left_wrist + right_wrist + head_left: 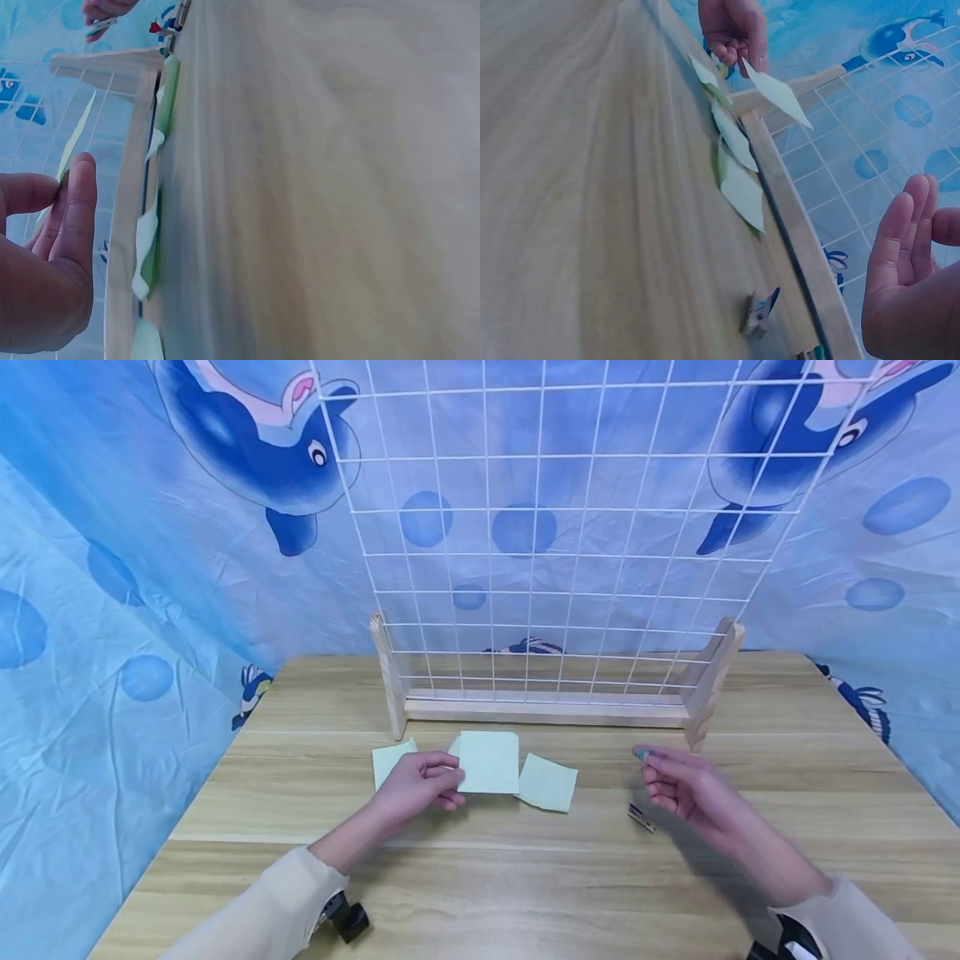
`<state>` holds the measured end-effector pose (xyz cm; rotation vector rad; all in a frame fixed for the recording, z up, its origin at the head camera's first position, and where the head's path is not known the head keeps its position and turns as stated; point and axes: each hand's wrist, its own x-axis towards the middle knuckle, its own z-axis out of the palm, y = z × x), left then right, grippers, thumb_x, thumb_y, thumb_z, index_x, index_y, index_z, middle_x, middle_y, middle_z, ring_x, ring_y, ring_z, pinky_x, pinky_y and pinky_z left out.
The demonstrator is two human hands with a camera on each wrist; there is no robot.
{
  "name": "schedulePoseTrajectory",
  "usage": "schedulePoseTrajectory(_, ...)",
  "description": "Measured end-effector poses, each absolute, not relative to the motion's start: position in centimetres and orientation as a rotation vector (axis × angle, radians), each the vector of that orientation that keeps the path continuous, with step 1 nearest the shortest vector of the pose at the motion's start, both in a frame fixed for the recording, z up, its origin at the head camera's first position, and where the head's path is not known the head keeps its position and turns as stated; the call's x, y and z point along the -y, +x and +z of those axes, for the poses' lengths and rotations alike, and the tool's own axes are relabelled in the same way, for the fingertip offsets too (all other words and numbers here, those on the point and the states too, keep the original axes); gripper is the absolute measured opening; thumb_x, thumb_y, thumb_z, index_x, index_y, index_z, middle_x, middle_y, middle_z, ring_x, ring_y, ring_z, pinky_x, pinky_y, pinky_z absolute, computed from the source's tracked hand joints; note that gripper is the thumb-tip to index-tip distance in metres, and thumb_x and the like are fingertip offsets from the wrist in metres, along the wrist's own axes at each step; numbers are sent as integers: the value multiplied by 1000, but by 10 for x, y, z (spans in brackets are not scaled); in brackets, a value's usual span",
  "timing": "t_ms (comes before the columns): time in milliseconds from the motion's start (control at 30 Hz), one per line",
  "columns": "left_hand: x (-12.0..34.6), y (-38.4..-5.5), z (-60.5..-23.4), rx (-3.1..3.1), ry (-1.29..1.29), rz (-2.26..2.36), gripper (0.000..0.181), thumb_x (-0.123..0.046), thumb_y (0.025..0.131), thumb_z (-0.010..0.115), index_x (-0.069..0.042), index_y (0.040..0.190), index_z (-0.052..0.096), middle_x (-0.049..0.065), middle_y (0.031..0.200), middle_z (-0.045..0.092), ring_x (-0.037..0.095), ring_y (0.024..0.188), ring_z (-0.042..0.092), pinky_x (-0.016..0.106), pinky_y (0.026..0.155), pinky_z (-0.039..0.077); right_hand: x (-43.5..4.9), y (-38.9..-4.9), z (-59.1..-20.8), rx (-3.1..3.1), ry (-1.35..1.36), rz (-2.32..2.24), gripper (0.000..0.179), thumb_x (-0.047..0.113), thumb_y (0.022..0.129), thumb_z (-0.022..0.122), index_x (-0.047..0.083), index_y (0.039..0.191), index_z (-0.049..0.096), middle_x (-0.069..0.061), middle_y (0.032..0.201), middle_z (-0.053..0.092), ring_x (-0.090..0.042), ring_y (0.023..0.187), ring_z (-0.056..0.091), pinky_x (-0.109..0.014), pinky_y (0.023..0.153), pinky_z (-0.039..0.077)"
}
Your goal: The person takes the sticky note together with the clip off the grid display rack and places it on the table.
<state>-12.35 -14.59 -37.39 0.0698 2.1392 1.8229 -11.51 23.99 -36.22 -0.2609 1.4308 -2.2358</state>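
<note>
My left hand (422, 783) pinches a pale green paper note (489, 762) by its left edge, thumb in front. In the right wrist view that note (780, 97) is lifted above the table. Other pale green notes lie below and beside it: one note (386, 763) to the left, partly behind the hand, and one note (551, 783) to the right with curled edges. My right hand (697, 795) pinches a small teal clip (642, 754) between thumb and forefinger. Just under this hand, a small wooden clip (640, 818) with a dark blue top lies on the table.
A white wire grid (532, 556) stands upright in a wooden stand (547, 710) behind the notes. The wood-grain table (525, 885) reaches back to a blue dolphin-print curtain (112, 760). A bit of green (819, 352) shows at the right wrist view's lower edge.
</note>
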Motion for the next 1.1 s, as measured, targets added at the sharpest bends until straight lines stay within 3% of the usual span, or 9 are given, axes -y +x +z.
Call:
schedulePoseTrajectory(400, 178, -96, -380, -2133, -3, 1766, 43, -12, 91, 63, 15, 123, 50, 12, 89, 72, 19, 72, 69, 29, 70, 60, -255, -104, -374, -1409, -164, -2245, 24, 8, 102, 43, 11, 110, 66, 5, 87, 68, -4, 76, 63, -18, 70, 56)
schedulePoseTrajectory(1100, 203, -79, -388, -2084, -27, 1686, 47, -14, 91, 65, 16, 122, 48, 13, 84, 72, 18, 69, 69, 27, 64, 59, -279, -89, -392, -1439, 80, -2208, 24, 15, 103, 45, 16, 105, 69, 5, 88, 69, -4, 76, 63, -17, 71, 56)
